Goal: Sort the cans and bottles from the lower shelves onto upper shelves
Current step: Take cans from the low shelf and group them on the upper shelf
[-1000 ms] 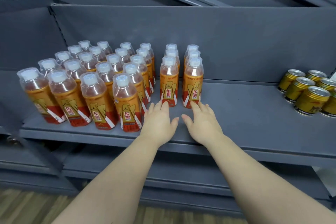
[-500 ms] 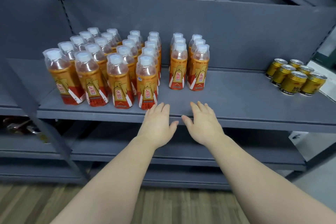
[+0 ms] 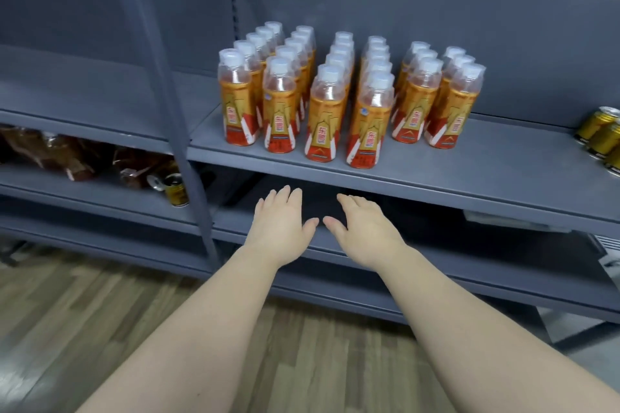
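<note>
Two bare forearms reach forward. The left hand (image 3: 281, 221) and right hand (image 3: 365, 228) hover side by side, palms down, fingers straight, holding nothing, just below the front edge of the shelf (image 3: 469, 178) carrying upright orange bottles (image 3: 322, 114). Further left, a gold can (image 3: 176, 193) stands upright at the right end of a lower shelf (image 3: 100, 193), probably next; the left hand is nearer.

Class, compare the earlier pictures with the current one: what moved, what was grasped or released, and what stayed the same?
The left hand and right hand drew back off the shelf and dropped below its front edge, both open; nothing was grasped or released. The bottles and gold cans stand on it as before.
</note>
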